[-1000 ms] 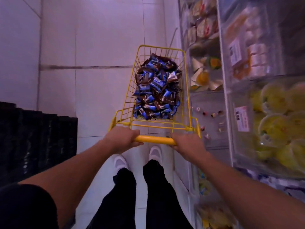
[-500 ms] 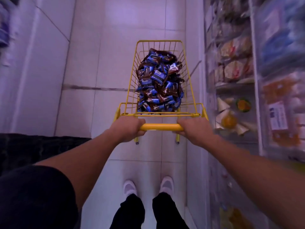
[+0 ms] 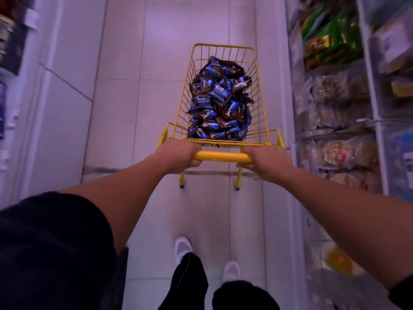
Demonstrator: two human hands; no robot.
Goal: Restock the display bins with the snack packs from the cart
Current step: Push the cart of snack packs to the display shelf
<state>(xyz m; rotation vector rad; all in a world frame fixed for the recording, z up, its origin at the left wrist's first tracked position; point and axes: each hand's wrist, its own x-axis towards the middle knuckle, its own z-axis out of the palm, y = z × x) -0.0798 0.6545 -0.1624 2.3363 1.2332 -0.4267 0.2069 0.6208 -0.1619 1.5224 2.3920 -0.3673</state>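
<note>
We're in transit: left hand (image 3: 178,154) and right hand (image 3: 267,162) both clamped on the cart (image 3: 259,90) handle (image 3: 221,156), snack packs (image 3: 220,101) untouched. Next: park beside the display bins (image 3: 339,113) right of the cart, free one hand.

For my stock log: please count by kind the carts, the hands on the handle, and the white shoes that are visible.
Yellow cart: 1
Hands on the handle: 2, left hand and right hand
White shoes: 2, one and the other
Total: 5
</note>
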